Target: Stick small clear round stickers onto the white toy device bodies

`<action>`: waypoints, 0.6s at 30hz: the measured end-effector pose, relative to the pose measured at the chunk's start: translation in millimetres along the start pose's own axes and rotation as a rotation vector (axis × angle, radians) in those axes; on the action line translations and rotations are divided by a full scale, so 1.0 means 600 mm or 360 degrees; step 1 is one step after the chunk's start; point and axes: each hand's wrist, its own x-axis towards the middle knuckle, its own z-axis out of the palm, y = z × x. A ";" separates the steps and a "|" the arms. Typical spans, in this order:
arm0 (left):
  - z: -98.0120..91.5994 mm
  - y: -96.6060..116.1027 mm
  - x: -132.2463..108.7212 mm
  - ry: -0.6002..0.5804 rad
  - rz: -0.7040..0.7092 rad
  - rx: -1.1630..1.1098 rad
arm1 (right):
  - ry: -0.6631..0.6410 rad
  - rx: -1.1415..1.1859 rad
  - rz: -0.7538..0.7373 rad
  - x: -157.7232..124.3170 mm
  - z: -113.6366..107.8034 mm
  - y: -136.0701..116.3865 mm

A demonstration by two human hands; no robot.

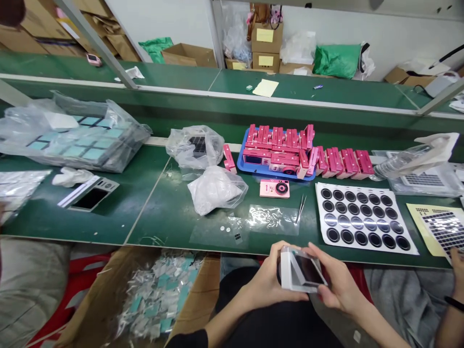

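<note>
Over my lap, below the bench edge, I hold a white camera-like device (pixel 302 271) with a dark screen facing up. My left hand (pixel 266 280) wraps round its left end, fingers behind it. At the right end, my right hand (pixel 337 282) grips it between thumb and fingers. Just beyond on the bench lie a clear plastic sheet (pixel 271 217), tweezers (pixel 301 209) and a pink camera (pixel 274 188). To the right is a white sheet of black rings (pixel 362 220).
A blue tray (pixel 253 167) holds several pink cameras. Plastic bags (pixel 217 188) stand mid-bench. Another white device (pixel 93 194) lies left, near a bagged stack (pixel 83 140). A box of scraps (pixel 159 295) is below. A person's hand (pixel 458 268) is at the right edge.
</note>
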 end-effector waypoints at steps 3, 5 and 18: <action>0.002 -0.003 -0.002 -0.0059 0.0016 0.0089 | -0.0058 0.0415 0.0372 0.001 -0.021 -0.001; 0.005 -0.005 -0.003 -0.0111 0.0047 0.0152 | -0.0107 0.0600 0.0581 0.003 -0.034 -0.006; 0.011 -0.009 0.004 0.0113 -0.0057 -0.0264 | -0.0172 -0.0221 -0.0043 0.014 -0.012 -0.023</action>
